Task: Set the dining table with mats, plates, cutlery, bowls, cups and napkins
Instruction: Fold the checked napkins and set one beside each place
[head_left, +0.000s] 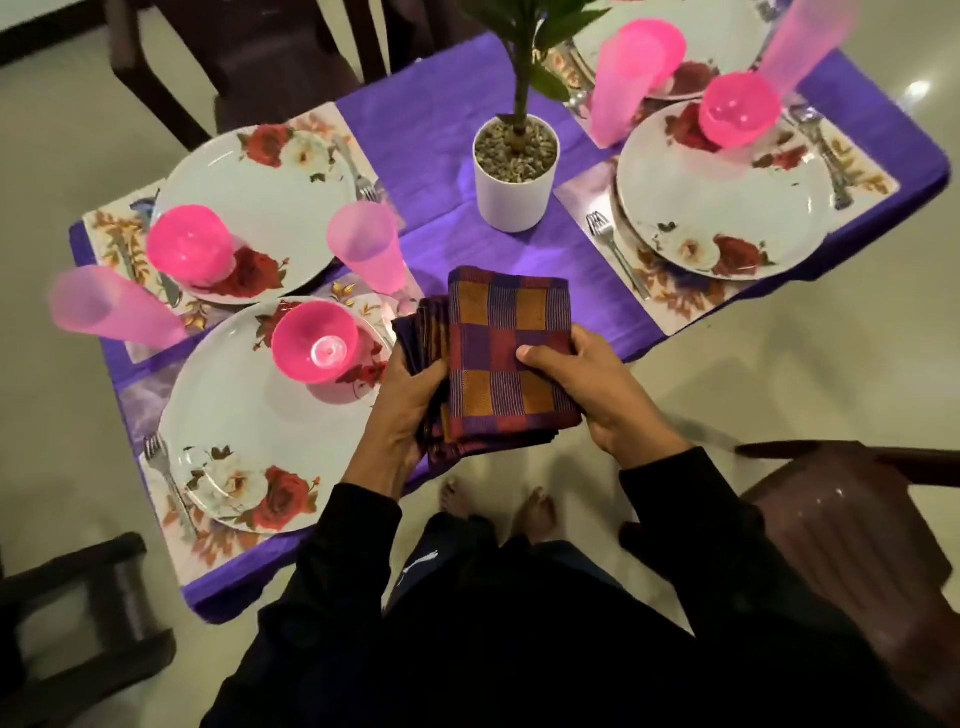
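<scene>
I hold a stack of folded checked napkins (506, 358) in purple, red and orange over the table's near edge. My left hand (402, 410) grips the stack from the left and underneath. My right hand (587, 387) pinches the top napkin, thumb on its face. The purple-clothed table (426, 135) carries floral mats, each with a white rose-patterned plate (244, 415), an upturned pink bowl (314, 343), a pink cup (369, 244) and a fork (166, 478). Other plates sit at the far left (260, 197) and at the right (722, 192).
A white pot with a green plant (514, 171) stands at the table's middle. Dark chairs stand at the lower left (88, 613), the right (857, 519) and the far side (249, 57). My bare feet (498, 504) are on the pale tiled floor.
</scene>
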